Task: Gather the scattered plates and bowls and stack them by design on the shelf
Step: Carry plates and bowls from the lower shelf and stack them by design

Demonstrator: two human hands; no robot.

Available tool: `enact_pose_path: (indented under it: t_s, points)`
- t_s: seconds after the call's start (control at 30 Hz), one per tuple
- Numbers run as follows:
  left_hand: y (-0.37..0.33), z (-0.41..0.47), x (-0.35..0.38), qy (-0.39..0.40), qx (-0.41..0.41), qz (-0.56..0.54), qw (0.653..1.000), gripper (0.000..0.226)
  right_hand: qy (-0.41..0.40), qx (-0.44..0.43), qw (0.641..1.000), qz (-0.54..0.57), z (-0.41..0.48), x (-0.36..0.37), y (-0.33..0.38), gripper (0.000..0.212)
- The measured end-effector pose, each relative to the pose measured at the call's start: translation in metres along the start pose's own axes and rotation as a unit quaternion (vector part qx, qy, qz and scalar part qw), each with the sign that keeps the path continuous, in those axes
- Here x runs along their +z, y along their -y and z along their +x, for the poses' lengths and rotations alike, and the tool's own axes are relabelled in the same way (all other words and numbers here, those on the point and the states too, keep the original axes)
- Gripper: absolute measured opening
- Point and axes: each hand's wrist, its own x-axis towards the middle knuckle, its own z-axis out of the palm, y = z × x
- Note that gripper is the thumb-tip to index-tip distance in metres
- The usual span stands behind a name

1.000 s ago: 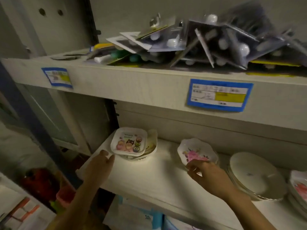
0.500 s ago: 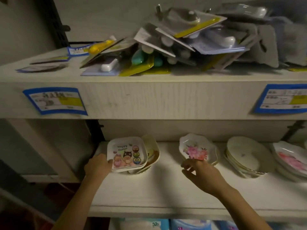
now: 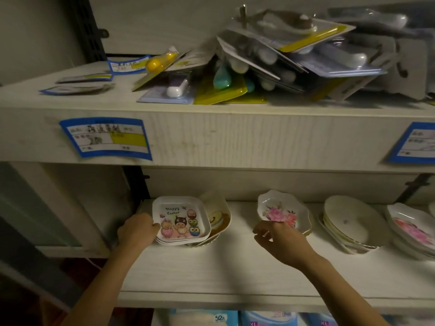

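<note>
White-rimmed and printed with pink blooms, the flower dish (image 3: 282, 211) lies on the lower shelf (image 3: 211, 274), and I read everything else from it. My right hand (image 3: 282, 241) is at its near rim. The fingers (image 3: 277, 223) are loosely curled with their tips against or just short of the edge, and I cannot tell whether they pinch it. Another rim shows under the dish on its right side.

Left of the dish, well apart from it, is the Easter plate (image 3: 181, 220), square with cartoon chicks and owls, on top of a few like it. My left hand (image 3: 137, 229) grips this plate's far-left edge, fingers curled round the rim. A brown bowl (image 3: 220, 218) pokes out from under the plate on the side facing the dish.

Right of the dish, close by, a stack of plain white plates (image 3: 350, 224) leans. Beyond them, more pink-flowered plates (image 3: 412, 229) run out of view.

Above the dish, the upper shelf carries a heap of carded packs (image 3: 282, 62), and a blue label (image 3: 106, 137) is stuck to its front edge.
</note>
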Motion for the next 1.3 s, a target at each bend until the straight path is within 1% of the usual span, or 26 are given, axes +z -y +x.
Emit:
enact_pose_path:
  t_s: [0.1, 0.17, 0.23, 0.37, 0.43, 0.5, 0.53, 0.6, 0.67, 0.7, 0.8, 0.97, 1.2, 1.3]
  points:
    - [0.004, 0.002, -0.001, 0.017, 0.013, -0.071, 0.997, 0.042, 0.001, -0.001, 1.0, 0.003, 0.013, 0.001, 0.008, 0.025]
    - [0.005, 0.001, -0.001, 0.022, 0.021, -0.13, 0.991, 0.042, 0.0, 0.002, 1.0, -0.008, 0.023, 0.003, 0.012, 0.026]
    - [0.005, -0.004, -0.003, 0.017, 0.019, -0.188, 0.982, 0.038, 0.01, 0.024, 1.0, -0.014, 0.036, 0.005, 0.018, 0.027]
    - [0.01, -0.015, -0.017, -0.013, 0.011, -0.323, 0.946, 0.036, 0.032, 0.077, 0.996, 0.004, 0.067, 0.02, 0.032, 0.046]
    - [0.016, -0.019, -0.024, -0.03, 0.008, -0.367, 0.93, 0.032, 0.051, 0.107, 0.993, 0.007, 0.079, 0.028, 0.041, 0.051]
    - [0.022, -0.023, -0.028, -0.039, -0.001, -0.399, 0.916, 0.031, 0.079, 0.135, 0.988, 0.019, 0.089, 0.037, 0.046, 0.051]
    - [0.025, -0.024, -0.029, -0.042, -0.004, -0.412, 0.91, 0.031, 0.097, 0.151, 0.983, 0.032, 0.092, 0.041, 0.049, 0.046]
    - [0.031, -0.027, -0.03, -0.044, -0.009, -0.428, 0.903, 0.032, 0.117, 0.167, 0.978, 0.044, 0.097, 0.049, 0.051, 0.034]
    - [0.036, -0.03, -0.029, -0.047, -0.021, -0.424, 0.904, 0.031, 0.107, 0.151, 0.983, 0.019, 0.097, 0.05, 0.053, 0.029]
    - [0.039, -0.031, -0.029, -0.051, -0.028, -0.418, 0.906, 0.03, 0.087, 0.14, 0.986, 0.002, 0.097, 0.049, 0.054, 0.029]
    - [0.043, -0.033, -0.027, -0.067, -0.044, -0.419, 0.905, 0.026, 0.044, 0.13, 0.99, 0.005, 0.095, 0.037, 0.054, 0.03]
    - [0.045, -0.032, -0.027, -0.074, -0.053, -0.443, 0.892, 0.032, -0.004, 0.095, 0.994, -0.057, 0.09, 0.018, 0.054, 0.023]
    - [0.032, -0.029, -0.025, -0.053, -0.024, -0.455, 0.889, 0.034, -0.046, 0.095, 0.988, -0.115, 0.075, 0.0, 0.054, 0.021]
    - [0.027, -0.027, -0.024, -0.05, -0.011, -0.464, 0.884, 0.034, -0.061, 0.091, 0.985, -0.133, 0.071, -0.005, 0.056, 0.017]
